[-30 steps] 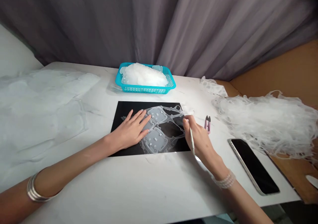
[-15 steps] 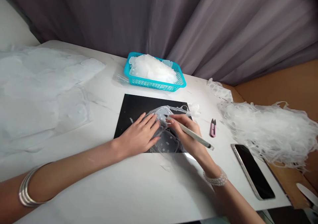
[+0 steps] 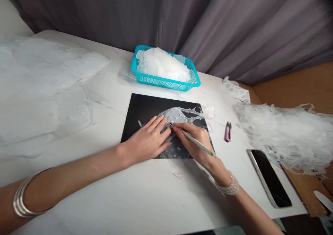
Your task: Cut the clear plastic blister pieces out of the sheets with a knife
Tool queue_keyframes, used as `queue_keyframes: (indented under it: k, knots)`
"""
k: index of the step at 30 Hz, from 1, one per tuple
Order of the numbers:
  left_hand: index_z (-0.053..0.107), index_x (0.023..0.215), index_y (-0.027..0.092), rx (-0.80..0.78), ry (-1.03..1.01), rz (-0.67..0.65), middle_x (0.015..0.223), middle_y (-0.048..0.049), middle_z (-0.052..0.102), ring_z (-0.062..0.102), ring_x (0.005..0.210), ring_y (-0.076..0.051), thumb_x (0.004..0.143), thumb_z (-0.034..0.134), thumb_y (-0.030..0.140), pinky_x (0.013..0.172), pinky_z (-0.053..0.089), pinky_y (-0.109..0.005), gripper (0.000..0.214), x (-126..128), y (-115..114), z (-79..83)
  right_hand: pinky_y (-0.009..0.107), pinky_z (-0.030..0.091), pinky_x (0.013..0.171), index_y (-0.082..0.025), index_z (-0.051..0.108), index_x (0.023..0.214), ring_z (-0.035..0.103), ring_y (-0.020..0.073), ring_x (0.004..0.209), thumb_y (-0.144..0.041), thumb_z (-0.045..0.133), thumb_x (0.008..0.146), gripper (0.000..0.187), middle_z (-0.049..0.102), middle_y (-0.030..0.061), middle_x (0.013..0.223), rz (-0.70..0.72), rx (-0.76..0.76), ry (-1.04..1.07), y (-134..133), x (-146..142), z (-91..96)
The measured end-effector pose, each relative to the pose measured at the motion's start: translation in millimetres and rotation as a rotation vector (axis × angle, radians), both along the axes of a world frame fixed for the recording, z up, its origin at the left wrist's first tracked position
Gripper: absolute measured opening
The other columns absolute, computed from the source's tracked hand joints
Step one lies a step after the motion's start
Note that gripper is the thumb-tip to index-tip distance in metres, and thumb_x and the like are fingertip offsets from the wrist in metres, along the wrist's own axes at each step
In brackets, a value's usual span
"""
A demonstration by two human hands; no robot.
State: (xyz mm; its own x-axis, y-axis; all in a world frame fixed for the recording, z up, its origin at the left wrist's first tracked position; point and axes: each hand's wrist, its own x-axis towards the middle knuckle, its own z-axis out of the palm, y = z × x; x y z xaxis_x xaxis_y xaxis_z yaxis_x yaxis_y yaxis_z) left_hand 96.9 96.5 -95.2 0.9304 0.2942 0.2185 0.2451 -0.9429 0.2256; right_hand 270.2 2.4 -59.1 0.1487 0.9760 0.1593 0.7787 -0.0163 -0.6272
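My left hand (image 3: 151, 137) lies flat with its fingers stretched out, pressing on a translucent silicone-like sheet with cut-out shapes (image 3: 177, 115). That sheet rests on a black mat (image 3: 142, 106), partly covered by both hands. In my right hand (image 3: 196, 137) a slim, pale, pen-like tool (image 3: 199, 144) is pinched between thumb and fingers. Its point meets the sheet close to my left fingertips; the tip is too small to make out. Thin loops of the sheet's edge stick out toward the mat's right side.
A blue basket (image 3: 166, 83) heaped with translucent white pieces stands behind the mat. Large translucent sheets (image 3: 39, 89) cover the table's left. To the right are pink thread snips (image 3: 228, 132), a phone (image 3: 270, 179) and a tangled pile of clear trimmings (image 3: 286, 134).
My right hand has brought the tool's point lower and nearer my left fingers, with the tool turned edge-on. The camera view has shifted slightly. My left hand stays on the sheet.
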Motion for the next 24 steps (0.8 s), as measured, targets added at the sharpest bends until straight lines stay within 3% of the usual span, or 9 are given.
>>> queue_keyframes:
  k: [7, 12, 16, 24]
  knots:
    - [0.058, 0.133, 0.002, 0.151, -0.033, -0.014, 0.141, -0.0304, 0.052, 0.049, 0.135, -0.039, 0.101, 0.045, 0.038, 0.113, 0.040, -0.050, 0.050, -0.4, 0.4, -3.0, 0.028, 0.052, 0.061, -0.017, 0.067, 0.097, 0.068, 0.0177, 0.067, -0.019, 0.051, 0.099, 0.016, 0.073, 0.0086, 0.086, 0.061, 0.068, -0.181, -10.0, -2.6, -3.1]
    - [0.058, 0.132, 0.000, 0.158, -0.037, -0.034, 0.140, -0.0304, 0.053, 0.049, 0.135, -0.039, 0.101, 0.045, 0.038, 0.114, 0.040, -0.050, 0.051, -0.2, 3.3, -4.2, 0.036, 0.058, 0.076, -0.014, 0.065, 0.096, 0.070, 0.0244, 0.090, -0.013, 0.040, 0.101, 0.025, 0.073, 0.0152, 0.094, 0.215, 0.165, -0.320, -1.3, -3.5, -9.9]
    - [0.056, 0.134, -0.001, 0.143, -0.055, -0.041, 0.141, -0.0297, 0.053, 0.049, 0.136, -0.038, 0.102, 0.041, 0.039, 0.115, 0.039, -0.050, 0.054, -1.7, 4.0, -7.4, 0.041, 0.057, 0.090, -0.012, 0.064, 0.110, 0.066, 0.0262, 0.106, -0.016, 0.043, 0.101, 0.023, 0.071, 0.0170, 0.109, 0.200, 0.221, -0.397, 10.0, 1.9, -14.4]
    - [0.058, 0.132, -0.003, 0.139, -0.083, -0.051, 0.140, -0.0278, 0.055, 0.048, 0.137, -0.037, 0.101, 0.040, 0.037, 0.116, 0.039, -0.052, 0.053, -2.8, 6.6, -16.9, 0.051, 0.044, 0.109, -0.007, 0.057, 0.131, 0.056, 0.0310, 0.129, -0.012, 0.045, 0.099, 0.035, 0.067, 0.0223, 0.125, 0.304, 0.059, -0.582, 15.0, -4.1, -19.0]
